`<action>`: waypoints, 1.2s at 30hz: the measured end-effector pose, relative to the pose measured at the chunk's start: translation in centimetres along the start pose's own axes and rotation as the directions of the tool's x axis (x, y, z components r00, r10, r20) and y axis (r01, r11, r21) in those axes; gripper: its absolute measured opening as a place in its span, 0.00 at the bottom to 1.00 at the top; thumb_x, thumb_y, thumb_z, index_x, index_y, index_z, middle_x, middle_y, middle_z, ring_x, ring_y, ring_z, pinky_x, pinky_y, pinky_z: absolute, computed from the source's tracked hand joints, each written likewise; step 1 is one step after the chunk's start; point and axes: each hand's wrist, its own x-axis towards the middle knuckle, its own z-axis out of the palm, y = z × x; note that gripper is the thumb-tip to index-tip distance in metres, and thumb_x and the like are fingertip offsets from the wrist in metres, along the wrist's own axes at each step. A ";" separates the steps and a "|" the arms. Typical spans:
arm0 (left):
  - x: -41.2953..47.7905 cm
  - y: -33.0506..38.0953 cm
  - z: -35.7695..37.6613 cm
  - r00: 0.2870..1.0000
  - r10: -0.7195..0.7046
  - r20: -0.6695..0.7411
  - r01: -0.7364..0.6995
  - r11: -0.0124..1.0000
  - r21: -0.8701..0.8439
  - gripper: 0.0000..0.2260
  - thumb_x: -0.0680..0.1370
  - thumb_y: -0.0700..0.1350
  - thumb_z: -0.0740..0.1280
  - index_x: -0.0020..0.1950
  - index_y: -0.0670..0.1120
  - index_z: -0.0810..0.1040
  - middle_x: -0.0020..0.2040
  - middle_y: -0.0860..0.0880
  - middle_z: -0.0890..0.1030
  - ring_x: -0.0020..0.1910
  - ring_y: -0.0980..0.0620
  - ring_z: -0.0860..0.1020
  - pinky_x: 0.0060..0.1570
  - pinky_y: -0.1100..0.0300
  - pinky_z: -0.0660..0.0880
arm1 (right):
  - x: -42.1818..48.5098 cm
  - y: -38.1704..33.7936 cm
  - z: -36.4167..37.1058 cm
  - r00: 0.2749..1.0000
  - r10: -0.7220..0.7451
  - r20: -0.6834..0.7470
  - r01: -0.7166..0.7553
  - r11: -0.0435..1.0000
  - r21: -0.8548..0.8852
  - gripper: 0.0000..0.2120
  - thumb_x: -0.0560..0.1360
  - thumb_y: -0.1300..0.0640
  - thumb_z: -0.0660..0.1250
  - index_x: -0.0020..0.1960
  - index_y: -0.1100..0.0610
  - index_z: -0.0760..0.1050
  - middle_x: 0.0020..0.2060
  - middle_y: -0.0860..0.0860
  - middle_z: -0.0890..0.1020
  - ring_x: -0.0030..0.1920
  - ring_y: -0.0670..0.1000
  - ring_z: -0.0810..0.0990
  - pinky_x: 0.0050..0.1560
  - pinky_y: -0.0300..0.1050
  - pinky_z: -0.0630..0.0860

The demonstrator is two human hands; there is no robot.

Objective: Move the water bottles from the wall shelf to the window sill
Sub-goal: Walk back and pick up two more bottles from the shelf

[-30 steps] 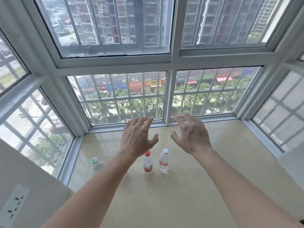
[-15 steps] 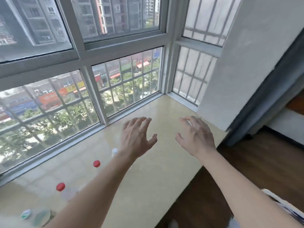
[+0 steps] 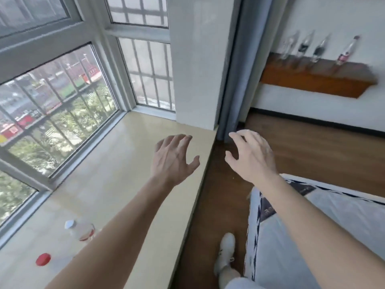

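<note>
Blurring badly: shelf btls (image 3: 303,47), labels illegible

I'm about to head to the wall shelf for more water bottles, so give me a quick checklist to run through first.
1. Left hand free: ok, fingers spread, holding nothing.
2. Right hand free: ok, holding nothing.
3. Bottles left on the wall shelf: ok, a row stands there; blur hides the count.
4. Floor toward the shelf clear: ok where visible.
5. Space on the window sill: ok, a bare stretch shows.
6. White-capped bottle and red-capped bottle on the sill upright: cannot tell, seen from above and partly hidden.
</note>
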 end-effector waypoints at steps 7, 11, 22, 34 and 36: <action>7.6 5.2 4.7 0.992 0.121 0.029 -0.121 0.992 -0.021 0.27 0.74 0.62 0.61 0.70 0.50 0.72 0.67 0.50 0.77 0.66 0.45 0.73 0.64 0.48 0.67 | 2.2 8.5 2.1 0.992 0.122 -0.045 -0.122 0.993 0.000 0.20 0.73 0.49 0.68 0.62 0.56 0.78 0.56 0.54 0.80 0.58 0.58 0.78 0.59 0.54 0.75; 13.5 8.5 7.9 0.984 0.171 0.045 -0.170 0.985 -0.027 0.27 0.74 0.62 0.61 0.69 0.50 0.72 0.65 0.51 0.77 0.64 0.45 0.74 0.63 0.49 0.68 | 5.3 14.0 3.6 0.986 0.167 -0.030 -0.167 0.986 -0.006 0.20 0.73 0.49 0.68 0.62 0.56 0.78 0.57 0.54 0.80 0.59 0.58 0.78 0.59 0.55 0.76; 30.6 19.2 14.8 0.969 0.242 0.046 -0.240 0.970 -0.047 0.27 0.73 0.62 0.59 0.66 0.50 0.73 0.63 0.51 0.78 0.62 0.45 0.76 0.61 0.48 0.71 | 16.0 29.8 5.6 0.968 0.251 -0.018 -0.252 0.967 -0.029 0.20 0.72 0.49 0.70 0.61 0.56 0.78 0.56 0.54 0.80 0.57 0.58 0.79 0.53 0.54 0.77; 43.6 25.2 20.3 0.941 0.332 0.066 -0.327 0.942 -0.077 0.27 0.73 0.62 0.58 0.66 0.49 0.75 0.61 0.52 0.79 0.60 0.45 0.76 0.60 0.49 0.71 | 24.1 40.3 8.1 0.935 0.355 -0.015 -0.355 0.934 -0.030 0.20 0.71 0.48 0.69 0.61 0.54 0.78 0.57 0.53 0.79 0.56 0.58 0.79 0.47 0.57 0.79; 46.2 26.0 21.6 0.934 0.352 0.060 -0.346 0.934 -0.091 0.28 0.73 0.63 0.58 0.66 0.49 0.76 0.61 0.51 0.79 0.60 0.45 0.77 0.60 0.49 0.72 | 25.7 41.8 8.7 0.933 0.360 -0.021 -0.360 0.931 -0.060 0.20 0.72 0.48 0.69 0.62 0.54 0.78 0.57 0.53 0.80 0.56 0.58 0.79 0.49 0.54 0.79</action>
